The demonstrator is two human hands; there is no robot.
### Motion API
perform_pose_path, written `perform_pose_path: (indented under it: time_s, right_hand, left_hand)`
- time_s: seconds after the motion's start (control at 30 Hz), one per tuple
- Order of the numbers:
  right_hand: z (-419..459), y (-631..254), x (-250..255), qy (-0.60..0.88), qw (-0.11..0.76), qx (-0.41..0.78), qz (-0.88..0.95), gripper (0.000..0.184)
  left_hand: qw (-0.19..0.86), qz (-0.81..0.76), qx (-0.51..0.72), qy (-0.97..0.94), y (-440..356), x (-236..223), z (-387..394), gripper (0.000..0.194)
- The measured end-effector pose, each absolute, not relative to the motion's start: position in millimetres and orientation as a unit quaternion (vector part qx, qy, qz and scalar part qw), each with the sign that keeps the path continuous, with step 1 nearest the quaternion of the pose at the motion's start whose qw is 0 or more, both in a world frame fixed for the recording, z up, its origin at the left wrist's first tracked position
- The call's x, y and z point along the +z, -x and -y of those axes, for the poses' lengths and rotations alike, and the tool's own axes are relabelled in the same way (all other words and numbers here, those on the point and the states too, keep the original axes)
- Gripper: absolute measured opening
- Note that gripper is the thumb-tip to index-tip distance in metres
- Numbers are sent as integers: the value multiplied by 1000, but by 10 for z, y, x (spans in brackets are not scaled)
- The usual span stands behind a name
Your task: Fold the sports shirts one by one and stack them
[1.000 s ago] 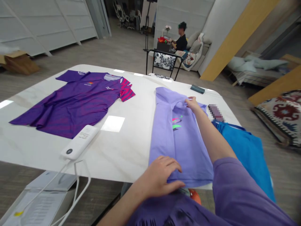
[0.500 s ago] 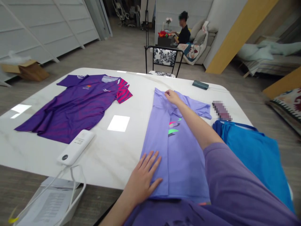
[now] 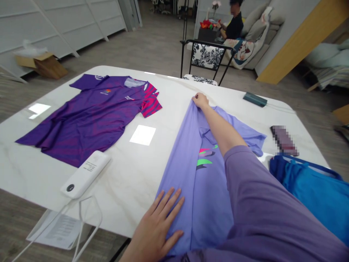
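Note:
A lavender T-shirt with a green, pink and grey print lies on the white marbled table, its left side folded over in a long strip. My left hand rests flat on the lower part of that strip, fingers spread. At the top of the strip, my right hand pinches the shirt's far corner and pulls the cloth taut. The other sleeve spreads out to the right, past my forearm. Part of the print and the shirt's right side are hidden by my right arm.
A purple and pink jersey lies at left, with a white device and its cable in front. To the right are blue clothing, a phone and a dark green case. Behind stands a chair; a person sits farther back.
My right hand has moved from the shirt's collar area to its far left corner and drawn the cloth straight. My left hand stays flat on the shirt. The camera view has shifted.

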State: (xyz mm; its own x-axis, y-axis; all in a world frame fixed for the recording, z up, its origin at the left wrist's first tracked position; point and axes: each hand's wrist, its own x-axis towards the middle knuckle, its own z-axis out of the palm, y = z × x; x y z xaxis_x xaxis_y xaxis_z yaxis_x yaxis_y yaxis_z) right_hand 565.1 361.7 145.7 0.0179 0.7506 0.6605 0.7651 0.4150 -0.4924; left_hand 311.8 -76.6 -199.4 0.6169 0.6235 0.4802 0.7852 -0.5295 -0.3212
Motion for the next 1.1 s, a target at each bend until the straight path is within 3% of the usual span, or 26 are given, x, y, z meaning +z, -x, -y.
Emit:
perform_pose_path:
  time_s: [0.2,0.4,0.47,0.57,0.67,0.8,0.9,1.0,1.1]
  right_hand:
    - [-3291,-5588,1207,473,503,-141,709,57]
    - [-2770,-5639,408,442,349,-134,816,89]
    - [-2682,-5687,313,426,349,-115,827,87]
    - [-2550,-5960,378,409,421,-128,800,79]
    - [-2387,-6607,399,480,465,-161,726,72]
    - [-2214,-7785,17,660,413,-117,616,72]
    - [-2145,-8478,-436,746,376,-66,546,77]
    - [-2120,-8833,-785,769,377,-44,514,77]
    - [-2127,-8930,-922,741,414,-44,527,72]
  left_hand:
    - [252,416,-139,862,-3064,-1824,649,102]
    - [256,405,-126,869,-2968,-1934,694,100]
    - [267,397,-124,869,-2903,-1934,682,100]
    - [295,375,-123,870,-2794,-1872,704,95]
    - [323,375,-165,853,-2843,-1822,843,86]
    - [271,367,-234,859,-3428,-1928,1107,64]
    - [204,288,-190,916,-4055,-2141,1207,61]
    - [222,240,-122,937,-4503,-2412,1183,63]
    - [274,212,-96,933,-4696,-2659,1095,46]
